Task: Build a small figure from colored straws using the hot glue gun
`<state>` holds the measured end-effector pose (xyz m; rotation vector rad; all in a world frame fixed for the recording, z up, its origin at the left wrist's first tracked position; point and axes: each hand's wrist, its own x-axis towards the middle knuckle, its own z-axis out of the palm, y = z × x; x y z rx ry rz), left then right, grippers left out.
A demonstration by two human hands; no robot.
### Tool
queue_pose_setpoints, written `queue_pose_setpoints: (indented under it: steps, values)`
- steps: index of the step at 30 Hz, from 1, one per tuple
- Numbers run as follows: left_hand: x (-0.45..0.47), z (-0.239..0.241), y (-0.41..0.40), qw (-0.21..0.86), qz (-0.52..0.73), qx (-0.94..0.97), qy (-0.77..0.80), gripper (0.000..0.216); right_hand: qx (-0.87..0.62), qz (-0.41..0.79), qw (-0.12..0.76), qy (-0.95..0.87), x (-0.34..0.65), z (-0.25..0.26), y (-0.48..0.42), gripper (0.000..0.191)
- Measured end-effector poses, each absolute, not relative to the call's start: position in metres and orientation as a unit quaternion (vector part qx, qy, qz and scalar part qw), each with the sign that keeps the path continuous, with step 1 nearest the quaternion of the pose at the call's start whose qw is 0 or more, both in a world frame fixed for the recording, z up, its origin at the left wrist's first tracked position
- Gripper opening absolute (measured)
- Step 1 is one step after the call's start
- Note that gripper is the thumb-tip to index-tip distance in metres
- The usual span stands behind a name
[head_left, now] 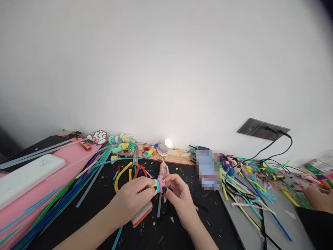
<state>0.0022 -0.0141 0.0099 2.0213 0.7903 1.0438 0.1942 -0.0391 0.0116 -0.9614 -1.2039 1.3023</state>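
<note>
Between the fingertips of both hands sits a small rolled pipe-cleaner piece (158,185) with yellow, blue and pink bands. My left hand (132,196) pinches its left side, and my right hand (178,194) grips the pink right side with thumb and fingers. Just behind them lies a stained hot glue gun (163,168), partly covered by the hands. A translucent glue stick (159,207) shows below the piece. Under my left wrist is a bundle of rainbow-striped strips (142,215). Metal snips (135,156) lie beyond my left hand, near curved yellow handles (119,178).
Long pipe cleaners and glue sticks (62,194) spread over a pink surface at left, beside a white case (31,177). A lit round lamp (164,147) stands by the wall. A blurred phone (208,170) and tangled pipe cleaners lie right. Another person's hand (318,197) is far right.
</note>
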Motion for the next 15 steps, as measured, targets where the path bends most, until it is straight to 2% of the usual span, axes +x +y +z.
queue_pose_setpoints:
  steps: [7, 10, 13, 15]
  values:
    - [0.002, 0.009, -0.014, 0.270, 0.396, 0.827, 0.295, 0.025, -0.392, 0.596, 0.538, -0.450, 0.192, 0.017, -0.040, 0.018]
    - [0.002, 0.008, -0.014, 0.231, 0.399, 0.842, 0.280, 0.028, -0.389, 0.612, 0.547, -0.419, 0.191, 0.019, -0.040, 0.027]
    - [0.001, 0.008, -0.014, 0.227, 0.411, 0.840, 0.272, 0.028, -0.393, 0.619, 0.546, -0.405, 0.191, 0.022, -0.040, 0.038]
    - [0.001, 0.009, -0.014, 0.242, 0.417, 0.833, 0.271, 0.026, -0.399, 0.626, 0.530, -0.410, 0.191, 0.023, -0.040, 0.033]
